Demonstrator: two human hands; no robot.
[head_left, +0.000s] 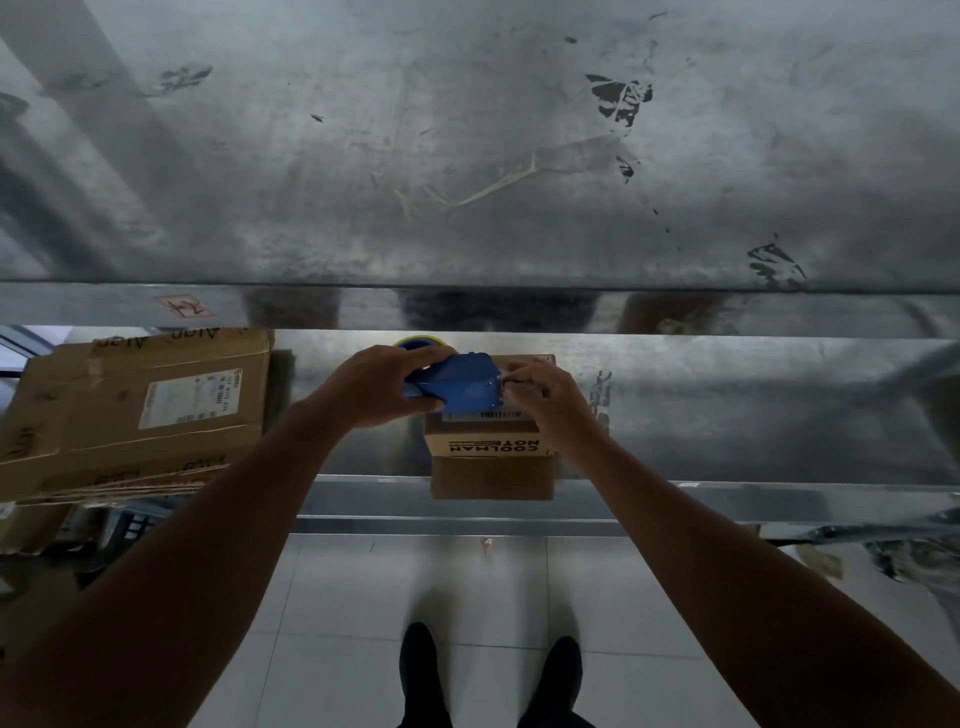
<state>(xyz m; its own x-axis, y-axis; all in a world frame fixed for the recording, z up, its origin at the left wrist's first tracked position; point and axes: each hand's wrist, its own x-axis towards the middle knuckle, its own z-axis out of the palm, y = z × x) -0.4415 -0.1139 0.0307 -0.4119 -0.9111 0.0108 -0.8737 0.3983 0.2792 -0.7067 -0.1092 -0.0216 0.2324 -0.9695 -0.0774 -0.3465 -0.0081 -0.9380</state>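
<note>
A small brown cardboard box (491, 457) printed "COOLMAN" stands at the front edge of a steel table (727, 415). Above its top sits a blue tape dispenser (460, 387) with a yellow roll (418, 342) behind it. My left hand (376, 387) grips the dispenser's handle from the left. My right hand (543, 397) pinches at the dispenser's front end, over the box's top right; whether it holds a tape end is too small to tell.
A stack of flattened cardboard boxes (140, 410) lies on the table to the left. A raised steel shelf (467, 156) spans the back. My shoes (421, 670) stand on white floor tiles below the table's edge.
</note>
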